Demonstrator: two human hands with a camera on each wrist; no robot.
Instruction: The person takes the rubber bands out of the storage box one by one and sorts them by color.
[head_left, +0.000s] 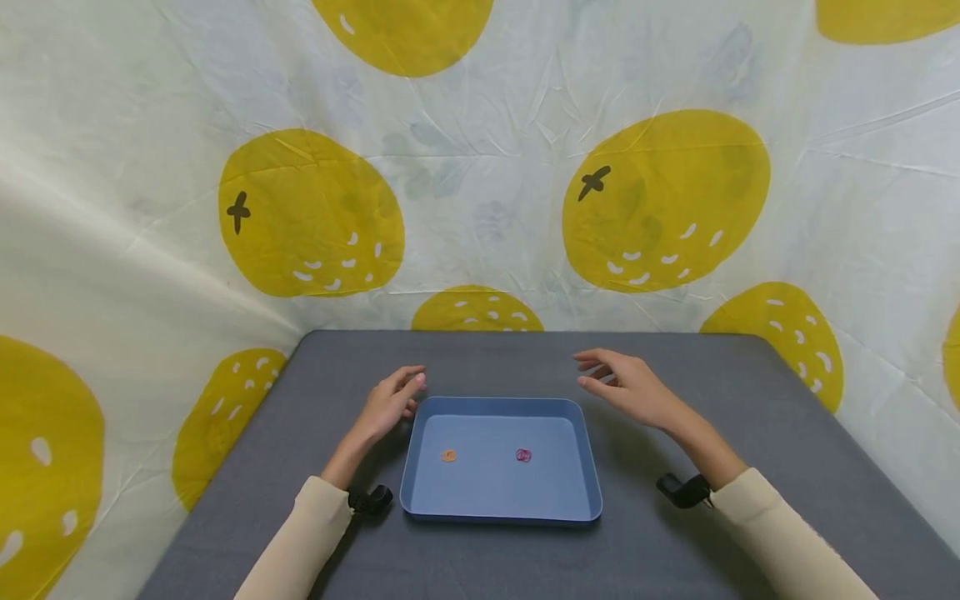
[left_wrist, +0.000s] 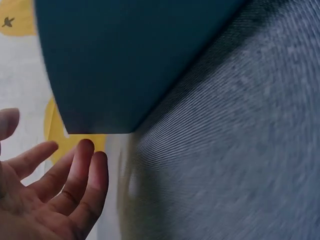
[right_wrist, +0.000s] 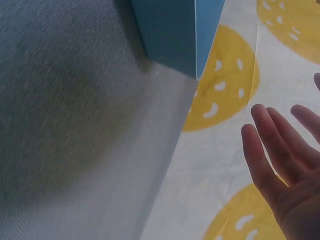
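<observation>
A shallow blue tray [head_left: 487,492] lies on the grey table. Inside it are two small tangles, an orange one [head_left: 448,456] on the left and a magenta one [head_left: 523,455] right of the middle; both look like thin loops, perhaps rubber bands. My left hand [head_left: 390,403] hovers by the tray's far left corner, fingers relaxed, holding nothing. In the left wrist view its fingertips [left_wrist: 86,146] are close to the tray's side wall [left_wrist: 125,65]. My right hand [head_left: 626,387] is raised beyond the tray's far right corner, also holding nothing, its fingers loosely spread in the right wrist view.
Grey cloth [head_left: 480,562] covers the table around the tray. Behind and beside the table hangs a white sheet [head_left: 487,192] with big yellow fruit prints. Each wrist carries a black camera, one on the left wrist [head_left: 371,500] and one on the right wrist [head_left: 684,490].
</observation>
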